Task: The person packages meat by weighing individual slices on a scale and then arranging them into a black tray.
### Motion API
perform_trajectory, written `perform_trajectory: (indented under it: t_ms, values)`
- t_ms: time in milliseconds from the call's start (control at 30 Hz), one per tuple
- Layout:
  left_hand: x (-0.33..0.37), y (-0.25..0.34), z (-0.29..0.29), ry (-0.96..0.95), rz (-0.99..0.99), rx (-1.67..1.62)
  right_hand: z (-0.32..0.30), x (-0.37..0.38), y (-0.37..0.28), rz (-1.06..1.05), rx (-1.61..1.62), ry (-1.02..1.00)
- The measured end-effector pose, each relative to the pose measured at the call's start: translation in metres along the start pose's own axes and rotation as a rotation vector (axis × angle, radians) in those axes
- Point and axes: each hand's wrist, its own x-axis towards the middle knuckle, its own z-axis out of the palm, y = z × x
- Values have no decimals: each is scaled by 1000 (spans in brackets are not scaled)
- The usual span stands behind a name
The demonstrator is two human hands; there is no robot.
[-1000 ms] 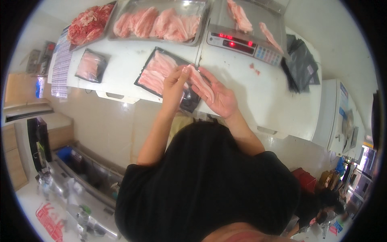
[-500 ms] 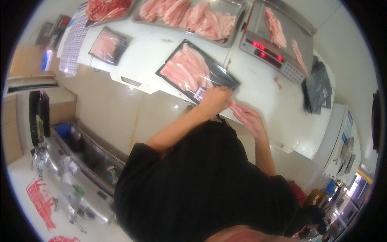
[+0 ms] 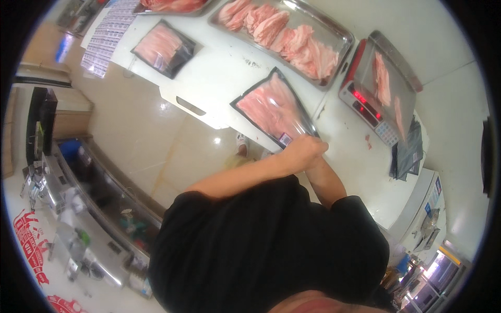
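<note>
A clear-fronted, black-backed plastic bag of sliced pork (image 3: 266, 112) lies slanted on the white table in front of me. My left hand (image 3: 307, 150) is closed on its near right end, beside a small printed label (image 3: 285, 139). My right forearm (image 3: 326, 180) passes up beneath the left hand toward the bag's mouth. A pale, finger-like shape shows through the film, so the right hand seems to be inside the bag, but its fingers cannot be made out. Whether it holds a meat strip is hidden.
Another filled bag (image 3: 163, 48) lies left, near label sheets (image 3: 110, 36). Behind are a metal tray (image 3: 342, 39) of sliced pork and part of a meat tray (image 3: 175, 5). A scale (image 3: 368, 112) with meat strips stands right, near black bags (image 3: 406, 156) and a scrap (image 3: 368, 141).
My right hand, which held a pale meat strip beside the bag's mouth, has moved up under my left hand and into the bag. The view has shifted, moving the table contents rightward.
</note>
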Motion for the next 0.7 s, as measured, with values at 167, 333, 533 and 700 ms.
perform_trajectory:
  t_ms: [167,333,533,700]
  values:
    - [0,-6,-16,-64,66,-139,17,-10,-10,45,-91,46]
    - [-6,-19,-51,-26,161,-277,38,-14,-20,74,-163,99]
    - [-36,-106,-120,336,-296,-211,23,-12,-15,181,65,65]
    - [-27,-158,-157,400,-223,122,25,-13,-18,212,-49,166]
